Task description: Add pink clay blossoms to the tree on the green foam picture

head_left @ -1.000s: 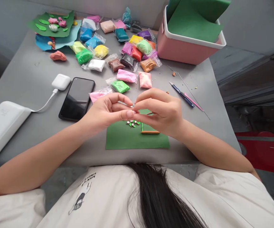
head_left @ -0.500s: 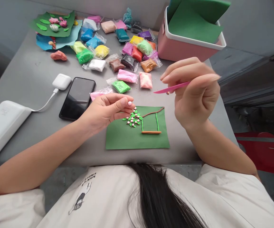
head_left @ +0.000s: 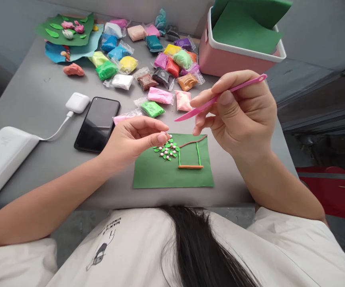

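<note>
Lower centre of the frame, green sheet (head_left: 157, 175) flat on the grey tabletop (head_left: 52, 89). On it: leaf cluster (head_left: 168, 153) with pale beads, brown strand (head_left: 192, 141), two green strands (head_left: 198, 154), orange-brown bar (head_left: 190, 167) across their lower ends.

Just left of centre, my left hand (head_left: 127, 139): fingers pinched on a small pale-pink bit (head_left: 168, 136), mostly hidden. This hand covers the sheet's upper left corner and part of a pink packet (head_left: 127, 116).

Right of centre, my right hand (head_left: 241, 113), raised, fingers gripping a pink tool (head_left: 190, 113). Its pointed end aims left, above the sheet; its holed end reaches up right. This hand blocks the tabletop behind it.

Upper centre: many coloured clay packets (head_left: 127, 64), some overlapping; a green packet (head_left: 152, 109) lies nearer me. Upper right: pink bin (head_left: 235, 57), white-rimmed, green sheets sticking out. Left: black phone (head_left: 96, 123), small white case (head_left: 77, 103) cabled to a white block (head_left: 7, 159). Upper left: coral lump (head_left: 73, 69).
</note>
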A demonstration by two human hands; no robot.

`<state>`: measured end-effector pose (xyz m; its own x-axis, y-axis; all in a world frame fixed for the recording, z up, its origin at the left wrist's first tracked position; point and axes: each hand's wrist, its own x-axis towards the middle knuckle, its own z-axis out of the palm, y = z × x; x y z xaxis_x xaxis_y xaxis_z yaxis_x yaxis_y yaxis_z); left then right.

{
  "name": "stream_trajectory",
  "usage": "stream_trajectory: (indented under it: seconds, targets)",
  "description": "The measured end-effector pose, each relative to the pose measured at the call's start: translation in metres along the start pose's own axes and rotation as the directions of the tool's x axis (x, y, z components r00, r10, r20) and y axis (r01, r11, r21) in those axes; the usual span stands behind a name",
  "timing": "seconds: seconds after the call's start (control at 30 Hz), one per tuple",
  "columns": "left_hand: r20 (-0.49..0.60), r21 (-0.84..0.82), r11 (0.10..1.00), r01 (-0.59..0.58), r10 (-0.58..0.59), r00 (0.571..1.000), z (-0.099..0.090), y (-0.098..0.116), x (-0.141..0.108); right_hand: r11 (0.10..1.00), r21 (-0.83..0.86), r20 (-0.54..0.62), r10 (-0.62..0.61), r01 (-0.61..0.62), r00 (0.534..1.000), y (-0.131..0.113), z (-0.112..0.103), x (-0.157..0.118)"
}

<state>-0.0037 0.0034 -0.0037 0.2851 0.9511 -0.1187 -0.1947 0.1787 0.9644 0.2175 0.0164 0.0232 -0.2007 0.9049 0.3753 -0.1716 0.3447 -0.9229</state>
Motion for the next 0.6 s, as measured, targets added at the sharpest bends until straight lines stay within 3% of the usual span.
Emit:
stream_trajectory:
  seconds: [0.1,0.27,0.4,0.6]
  targets:
    - [-0.029,0.068,0.997,-0.048,0.050,0.998,0.002,0.002,-0.003,1.000,0.004,0.012,-0.014,0.014,1.000,0.003,-0.002,-0.002]
    - [-0.034,0.142,0.981,-0.129,0.135,0.990,0.003,0.001,-0.006,0.984,-0.091,0.094,-0.142,0.150,0.985,0.009,-0.002,-0.005]
    - [-0.027,0.205,0.965,-0.161,0.170,0.985,0.003,0.000,-0.007,0.964,-0.184,0.048,-0.185,0.191,0.982,0.018,0.002,-0.011]
    - [-0.015,0.249,0.953,-0.172,0.181,0.983,0.004,-0.001,-0.008,0.960,-0.146,0.021,-0.239,0.240,0.971,0.023,0.012,-0.016]
